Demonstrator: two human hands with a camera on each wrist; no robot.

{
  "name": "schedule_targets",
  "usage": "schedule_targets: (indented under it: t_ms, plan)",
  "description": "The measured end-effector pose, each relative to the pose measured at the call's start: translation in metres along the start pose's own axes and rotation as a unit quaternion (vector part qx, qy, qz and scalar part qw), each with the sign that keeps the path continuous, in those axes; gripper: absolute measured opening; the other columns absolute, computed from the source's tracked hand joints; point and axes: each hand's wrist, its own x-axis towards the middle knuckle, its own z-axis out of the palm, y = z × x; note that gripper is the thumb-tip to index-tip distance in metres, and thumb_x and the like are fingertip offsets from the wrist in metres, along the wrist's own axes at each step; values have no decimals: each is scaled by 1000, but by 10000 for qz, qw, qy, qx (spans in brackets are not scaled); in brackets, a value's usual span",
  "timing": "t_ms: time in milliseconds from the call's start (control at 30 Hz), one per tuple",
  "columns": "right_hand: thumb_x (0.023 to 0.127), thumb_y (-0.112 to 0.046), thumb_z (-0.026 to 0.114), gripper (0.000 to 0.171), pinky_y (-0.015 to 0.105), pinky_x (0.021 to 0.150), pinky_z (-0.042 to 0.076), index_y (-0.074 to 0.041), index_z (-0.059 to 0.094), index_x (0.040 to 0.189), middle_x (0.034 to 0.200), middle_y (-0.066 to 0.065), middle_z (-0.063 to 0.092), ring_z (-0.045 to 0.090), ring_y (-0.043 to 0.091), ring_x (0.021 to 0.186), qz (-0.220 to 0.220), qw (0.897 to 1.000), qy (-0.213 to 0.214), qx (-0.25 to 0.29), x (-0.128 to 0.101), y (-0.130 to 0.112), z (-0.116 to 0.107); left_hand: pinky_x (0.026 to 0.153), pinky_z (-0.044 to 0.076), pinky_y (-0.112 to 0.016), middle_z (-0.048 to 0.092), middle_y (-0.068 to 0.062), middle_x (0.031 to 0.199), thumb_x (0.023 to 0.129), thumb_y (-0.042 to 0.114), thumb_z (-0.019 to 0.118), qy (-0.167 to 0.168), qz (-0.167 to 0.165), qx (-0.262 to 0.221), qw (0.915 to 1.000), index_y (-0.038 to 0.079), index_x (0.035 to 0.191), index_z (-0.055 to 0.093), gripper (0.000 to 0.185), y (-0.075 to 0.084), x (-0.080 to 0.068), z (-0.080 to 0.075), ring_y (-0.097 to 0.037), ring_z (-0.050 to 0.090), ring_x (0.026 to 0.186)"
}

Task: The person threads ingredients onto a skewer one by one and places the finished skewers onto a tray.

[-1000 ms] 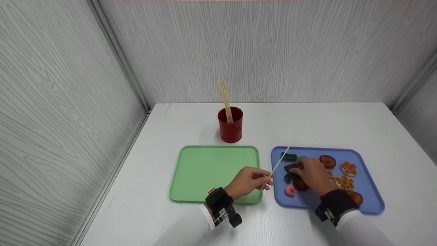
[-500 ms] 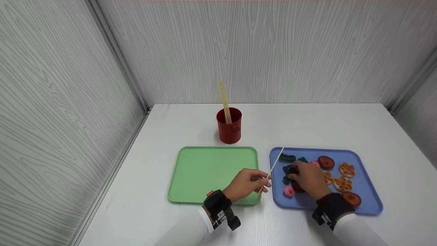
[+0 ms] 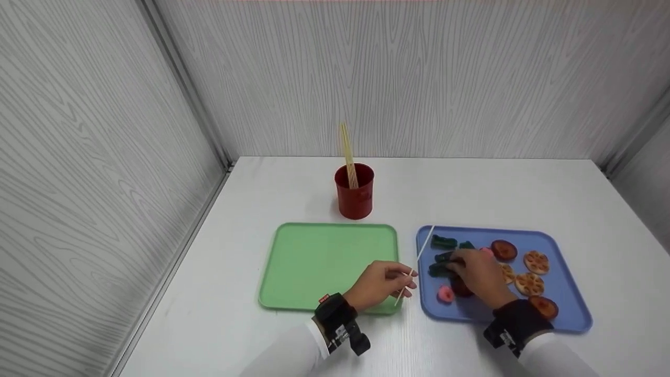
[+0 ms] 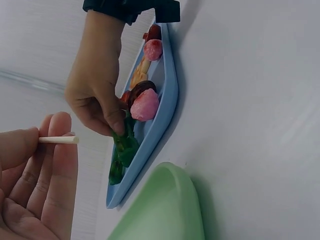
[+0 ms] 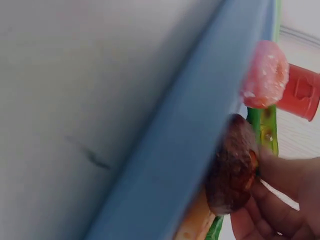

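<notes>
My left hand (image 3: 381, 284) pinches a thin wooden skewer (image 3: 425, 242) between thumb and fingers, its far end slanting up over the edge of the blue tray (image 3: 568, 309). The skewer's blunt end (image 4: 70, 140) shows in the left wrist view. Over the tray's left part, my right hand (image 3: 481, 275) pinches a green pepper-like piece (image 3: 438, 270), partly hidden by the fingers. Other green pieces (image 3: 444, 242) lie just beyond it. Near that hand are a pink ring-shaped piece (image 3: 445, 294) and a dark brown piece (image 5: 232, 167).
Lotus root slices (image 3: 529, 283) and reddish-brown round slices (image 3: 504, 250) lie in the tray's right part. A green tray (image 3: 330, 262) stands to the left. Behind it, a red cup (image 3: 355, 201) holds several skewers (image 3: 347, 152).
My right hand has shifted slightly among the green pieces, and the nearest one now sticks out further left from the fingers. The left hand keeps the skewer, tilted a little more upright.
</notes>
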Motion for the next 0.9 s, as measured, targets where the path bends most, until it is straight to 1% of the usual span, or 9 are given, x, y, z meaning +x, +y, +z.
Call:
schedule_targets:
  t_ms: [100,233,333,433,500,600,700,833,900]
  plan:
    - [86,-11,75,8,40,70,54,-4,74,89,82,6,71,63,19,75,-4,9999,109,100,2,-1,-2,73,58,-44,71,-21,93,95,0,60,21,7,16,10000,-11,112,65,21,-3,0,0,-29,71,78]
    - [87,-13,74,6,34,65,51,-6,75,88,79,3,70,61,16,72,29,9988,337,341,6,-2,-5,72,59,-37,72,-18,93,95,1,60,30,14,-63,10000,-10,113,65,22,-2,-1,-3,-26,71,78]
    - [89,-15,72,9,29,62,49,-7,75,91,81,4,71,60,16,72,239,9967,514,574,8,-5,-9,69,59,-31,72,-16,93,95,2,61,58,3,-199,9998,-10,113,65,23,1,-3,-7,-19,71,75]
    - [92,-22,70,18,24,61,48,-7,75,98,87,7,72,59,17,73,562,9928,688,803,11,-8,-15,70,58,-29,72,-19,95,95,1,61,79,12,-292,9995,-10,115,65,23,2,-5,-11,-14,69,73]
    - [93,-27,68,22,19,61,46,-7,75,102,89,7,72,59,15,75,753,9882,816,1053,14,-11,-20,71,58,-29,71,-22,97,95,1,60,70,28,-328,9994,-9,115,64,23,1,-6,-12,-11,67,72]
    - [93,-28,68,26,15,63,47,-6,74,106,93,10,73,61,7,77,869,9761,1138,1633,19,-17,-28,72,59,-33,69,-26,99,95,1,60,32,62,-365,9993,-11,115,63,24,-2,-6,-13,-10,67,72]
    - [94,-23,67,26,15,67,52,-3,72,109,95,13,72,65,3,76,893,9550,1353,2483,24,-23,-35,73,59,-34,69,-26,98,95,2,60,-6,72,-358,9993,-12,115,63,25,-3,-7,-14,-9,67,72]
    - [95,-20,64,30,19,72,55,3,69,114,93,7,72,69,9,75,1063,9258,1297,3387,28,-30,-41,71,59,-30,71,-22,95,95,2,60,-16,50,-301,9995,-12,115,63,25,-5,-9,-14,-9,67,72]
    - [96,-19,63,31,19,74,55,5,67,116,90,1,72,70,11,77,1222,9162,1253,3605,29,-32,-44,70,58,-28,71,-21,94,95,2,60,-9,39,-288,9996,-12,115,63,25,-6,-10,-15,-9,67,72]
